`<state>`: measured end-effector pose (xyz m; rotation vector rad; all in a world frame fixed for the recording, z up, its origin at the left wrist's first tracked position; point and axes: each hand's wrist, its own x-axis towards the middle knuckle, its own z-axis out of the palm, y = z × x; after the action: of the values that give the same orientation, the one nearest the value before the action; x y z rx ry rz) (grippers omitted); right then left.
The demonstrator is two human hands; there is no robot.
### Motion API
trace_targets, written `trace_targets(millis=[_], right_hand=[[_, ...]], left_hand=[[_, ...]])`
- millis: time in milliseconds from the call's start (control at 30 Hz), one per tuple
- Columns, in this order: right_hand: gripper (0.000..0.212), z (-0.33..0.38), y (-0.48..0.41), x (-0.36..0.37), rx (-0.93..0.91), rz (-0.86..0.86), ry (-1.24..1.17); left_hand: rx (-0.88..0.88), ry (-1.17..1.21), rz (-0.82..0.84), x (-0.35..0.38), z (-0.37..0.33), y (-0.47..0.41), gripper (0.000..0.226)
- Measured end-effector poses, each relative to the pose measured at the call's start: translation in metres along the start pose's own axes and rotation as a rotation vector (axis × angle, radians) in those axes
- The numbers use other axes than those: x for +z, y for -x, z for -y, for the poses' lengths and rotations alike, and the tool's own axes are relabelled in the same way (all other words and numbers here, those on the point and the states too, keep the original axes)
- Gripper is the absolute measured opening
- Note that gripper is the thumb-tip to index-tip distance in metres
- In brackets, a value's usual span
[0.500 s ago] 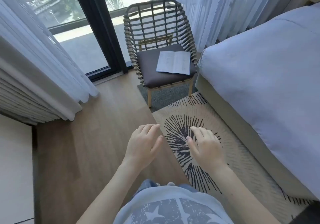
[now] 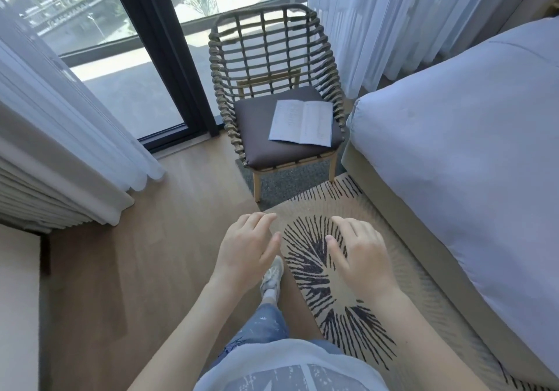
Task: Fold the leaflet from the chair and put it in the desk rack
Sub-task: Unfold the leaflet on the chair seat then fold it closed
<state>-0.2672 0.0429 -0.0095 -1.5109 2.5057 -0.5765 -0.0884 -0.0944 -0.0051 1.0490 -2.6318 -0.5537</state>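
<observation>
A white printed leaflet (image 2: 301,122) lies unfolded and flat on the dark seat cushion of a woven rope chair (image 2: 230,88) by the window. Both my hands hover low in front of me, well short of the chair. My left hand (image 2: 246,250) is held palm down with fingers loosely spread and holds nothing. My right hand (image 2: 358,253) is beside it, also palm down, fingers apart and empty. No desk rack is in view.
A bed (image 2: 472,155) with a pale cover runs along the right, close to the chair. A patterned rug (image 2: 314,266) covers the floor ahead; wood floor (image 2: 145,254) lies to the left. White curtains (image 2: 60,124) hang at left, and a glass door (image 2: 136,67) stands behind the chair.
The chair and leaflet appear larger and lower in view: I have stepped closer. My foot now shows between my arms. Both hands stay empty in much the same pose.
</observation>
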Motion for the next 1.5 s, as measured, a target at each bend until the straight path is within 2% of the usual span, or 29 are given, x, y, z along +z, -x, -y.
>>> trace_targets(millis=[100,200,367,567,767,1000,1300,1500], right_hand=[[0.041,-0.003,-0.052,0.006,0.002,-0.031,0.013],[0.038,-0.006,-0.11,0.017,0.002,-0.018,0.015],[0.04,-0.006,-0.213,0.028,0.026,0.001,0.027],[0.048,-0.005,-0.331,0.018,0.056,-0.034,0.042],[0.041,-0.025,-0.42,0.01,0.091,-0.075,0.033],[0.038,-0.073,-0.513,0.025,0.072,0.0,0.036],[0.035,-0.134,-0.642,0.013,-0.028,0.064,0.045],[0.032,-0.155,-0.688,0.034,-0.073,0.023,0.03]], left_hand=[[-0.001,0.021,-0.003,-0.001,0.013,-0.05,0.05],[0.002,0.033,0.018,0.005,0.035,-0.104,0.05],[0.016,0.001,0.095,0.005,0.079,-0.196,0.042],[0.07,-0.025,0.074,-0.017,0.113,-0.318,0.048],[0.067,-0.011,0.056,-0.021,0.121,-0.418,0.044],[0.005,-0.009,0.121,0.018,0.125,-0.504,0.031],[-0.052,-0.022,0.105,0.044,0.114,-0.626,0.031],[-0.08,-0.003,0.157,0.069,0.124,-0.67,0.032]])
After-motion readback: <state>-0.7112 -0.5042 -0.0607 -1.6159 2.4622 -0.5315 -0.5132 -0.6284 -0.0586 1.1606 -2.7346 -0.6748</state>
